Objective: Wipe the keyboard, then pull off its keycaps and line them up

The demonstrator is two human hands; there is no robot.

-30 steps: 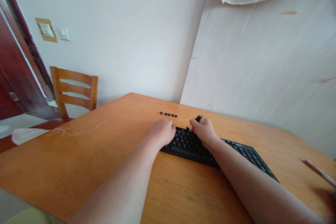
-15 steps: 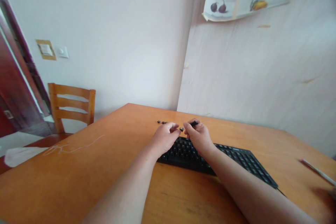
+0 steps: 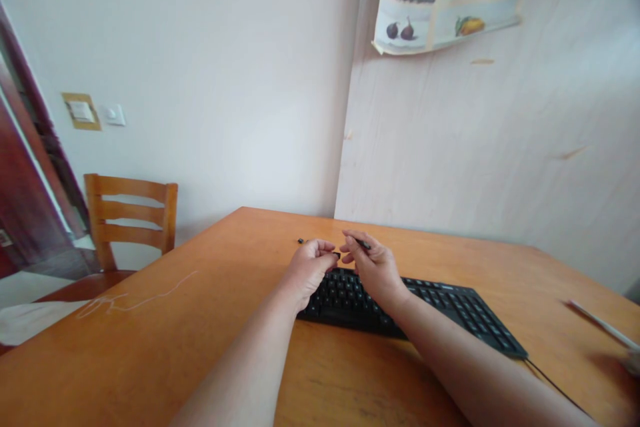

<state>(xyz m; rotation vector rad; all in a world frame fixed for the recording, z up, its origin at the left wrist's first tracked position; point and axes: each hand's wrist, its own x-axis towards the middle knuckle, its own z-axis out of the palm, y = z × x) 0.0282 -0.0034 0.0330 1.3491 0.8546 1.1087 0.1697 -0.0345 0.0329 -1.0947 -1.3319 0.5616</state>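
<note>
Left hand (image 3: pixel 309 271) is pinching a small black piece (image 3: pixel 337 255), maybe a keycap, hard to tell; right hand (image 3: pixel 377 268) has its grip round a slim dark object (image 3: pixel 363 244). Keyboard (image 3: pixel 345 297) sits beneath them on the table (image 3: pixel 235 280).

The left forearm (image 3: pixel 257 347) is showing bare and smooth, broadening toward the lower edge of the view and narrowing to a slimmer wrist (image 3: pixel 296 288). The right forearm (image 3: pixel 460 355) is also showing bare along its whole visible length, tapering evenly in the same way. The left hand (image 3: pixel 311 269) and the right hand (image 3: pixel 375 268) are likewise appearing bare, their backs looking rounded; finer details are staying too small to tell.
</note>
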